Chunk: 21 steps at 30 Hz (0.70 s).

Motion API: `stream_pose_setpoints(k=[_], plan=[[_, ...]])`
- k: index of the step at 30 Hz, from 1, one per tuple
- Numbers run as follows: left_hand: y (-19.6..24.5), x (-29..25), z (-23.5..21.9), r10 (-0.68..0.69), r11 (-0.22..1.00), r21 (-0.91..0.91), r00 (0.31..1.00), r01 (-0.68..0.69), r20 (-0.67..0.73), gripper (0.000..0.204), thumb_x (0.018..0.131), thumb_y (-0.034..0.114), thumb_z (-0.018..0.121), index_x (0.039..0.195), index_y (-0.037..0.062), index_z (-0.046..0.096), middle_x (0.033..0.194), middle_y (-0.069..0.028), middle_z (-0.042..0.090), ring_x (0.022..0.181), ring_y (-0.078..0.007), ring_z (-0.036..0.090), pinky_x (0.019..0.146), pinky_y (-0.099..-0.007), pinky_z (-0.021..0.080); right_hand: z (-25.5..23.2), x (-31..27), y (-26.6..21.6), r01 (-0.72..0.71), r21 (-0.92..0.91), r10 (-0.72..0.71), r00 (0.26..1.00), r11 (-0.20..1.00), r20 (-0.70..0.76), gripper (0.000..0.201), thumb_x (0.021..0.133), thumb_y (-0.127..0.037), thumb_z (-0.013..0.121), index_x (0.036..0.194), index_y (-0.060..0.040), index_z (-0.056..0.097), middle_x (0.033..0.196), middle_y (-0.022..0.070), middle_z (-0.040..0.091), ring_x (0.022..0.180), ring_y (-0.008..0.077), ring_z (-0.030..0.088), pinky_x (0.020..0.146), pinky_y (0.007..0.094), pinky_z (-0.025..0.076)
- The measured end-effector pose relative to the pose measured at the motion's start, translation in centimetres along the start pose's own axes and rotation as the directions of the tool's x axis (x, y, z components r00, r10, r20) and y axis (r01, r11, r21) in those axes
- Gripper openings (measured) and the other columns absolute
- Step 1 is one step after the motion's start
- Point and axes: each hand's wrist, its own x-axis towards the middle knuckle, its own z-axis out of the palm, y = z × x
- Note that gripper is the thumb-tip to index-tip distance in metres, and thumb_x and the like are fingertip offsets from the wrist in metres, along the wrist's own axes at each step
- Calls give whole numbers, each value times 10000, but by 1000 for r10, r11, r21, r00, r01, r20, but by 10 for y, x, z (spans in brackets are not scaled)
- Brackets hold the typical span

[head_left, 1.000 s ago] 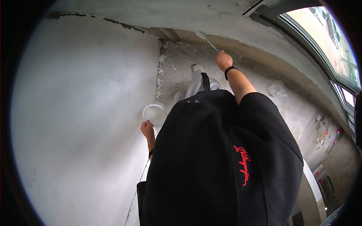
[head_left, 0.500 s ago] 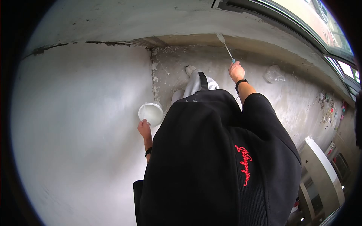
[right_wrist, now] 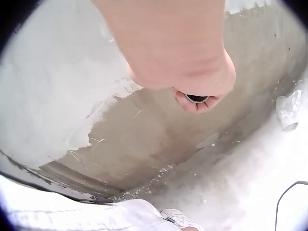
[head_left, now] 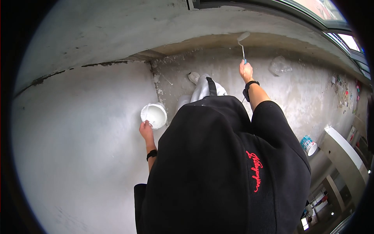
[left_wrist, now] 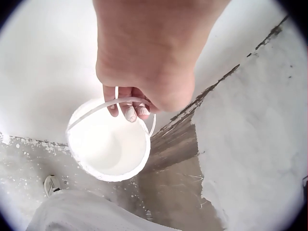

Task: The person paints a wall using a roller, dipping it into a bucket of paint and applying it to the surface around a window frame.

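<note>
My left hand (head_left: 147, 132) grips the thin handle (left_wrist: 108, 103) of a white bucket (head_left: 143, 113), with the fingers curled round it. White liquid (head_left: 156, 116) shows inside the bucket, and white smears mark two fingertips. My right hand (head_left: 246, 71) holds a small paint roller by its blue grip (head_left: 244, 61). The roller's white head (head_left: 244, 36) lies against the bare brown strip (head_left: 218, 40) low on the wall. In the right wrist view, the dark end of the grip (right_wrist: 197, 98) shows within the curled fingers; the roller head is hidden there.
A clear plastic bag (head_left: 280, 66) lies on the floor beyond my right hand. A blue-and-white bucket (head_left: 308, 145) stands at the right, near a low partition (head_left: 343, 154). Scattered debris (head_left: 341, 92) lies farther off. A window frame (head_left: 265, 8) runs above the wall.
My right hand and the roller have moved to the right along the wall. The left hand and its bucket have shifted slightly left in view. The head view has turned rightward.
</note>
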Motion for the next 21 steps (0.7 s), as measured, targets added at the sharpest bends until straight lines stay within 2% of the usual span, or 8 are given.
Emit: stream_pose_setpoints(k=[3,10,12,16,18,19,20,21], plan=[[9,-5,-1,42,997,63,999,-44,23,208,893,124,558,738,-15,571,611,-29,545,555,-108,514,545,-264,422,3,-11,-12,0,46,1,1000,999,-14,618,932,-470,350,980,76,635,1010,310,632,1021,441,600,914,472,466],[-9,0,-4,97,995,-36,995,-96,24,247,911,152,560,729,-16,554,625,-38,566,553,-111,512,537,-269,410,53,-41,-68,-38,196,40,999,980,-6,563,930,-432,381,1010,63,637,1007,296,643,1013,440,607,905,466,477],[-11,5,-4,120,992,-40,992,-119,40,253,917,163,562,744,-22,558,614,-43,562,547,-113,510,536,-272,412,67,-50,-98,-125,288,120,992,950,34,502,923,-399,415,984,42,646,987,263,660,981,420,627,859,442,508],[-16,10,-10,169,986,-12,984,-169,48,250,915,157,561,740,-22,558,611,-53,564,549,-113,516,531,-278,413,80,-40,-128,142,43,-148,966,989,213,377,897,-315,487,916,23,651,945,224,679,921,342,672,740,411,554],[-20,11,-7,174,985,-18,985,-174,2,254,915,154,557,735,-24,557,607,-60,568,547,-120,523,523,-289,416,73,-44,-128,592,-248,-491,790,767,368,379,892,-315,487,892,31,641,855,227,682,812,322,692,660,421,542],[-26,14,-7,176,984,-28,984,-176,2,254,915,154,557,735,-24,557,607,-60,568,547,-120,523,523,-289,416,63,-67,-140,173,219,-229,937,960,262,387,902,-304,435,778,21,606,718,182,631,671,301,630,571,404,482],[-29,15,-8,180,984,-20,984,-180,-2,255,914,155,554,733,-25,559,603,-60,570,543,-124,526,523,-294,419,54,-85,-145,-271,640,81,947,719,310,434,911,-292,383,665,11,571,581,137,580,529,281,569,482,386,423],[-31,16,-8,185,983,-13,983,-185,-8,257,913,156,551,730,-25,561,598,-59,571,539,-129,529,523,-300,422,53,-90,-137,-263,731,37,950,630,309,418,916,-329,407,648,-25,508,543,104,505,471,251,474,455,374,369]])
